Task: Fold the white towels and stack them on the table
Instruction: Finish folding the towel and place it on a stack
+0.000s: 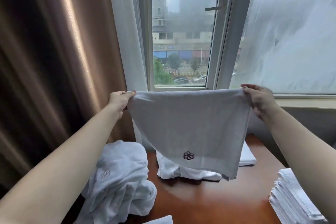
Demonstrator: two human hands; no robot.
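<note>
The left hand [119,100] and right hand [258,100] each pinch a top corner of the white towel [187,129], hanging above the wooden table [209,200]; keeping both corners level and taut should give a square fold.

Two hands are up, the left hand [119,100] and the right hand [260,100], with one spread towel [187,129] between them. One wooden table [209,202] stands below. On it I count one folded stack [294,198], one crumpled heap [121,178], and two smaller white bundles [189,172] [247,156] behind; towels within each I cannot count.
</note>
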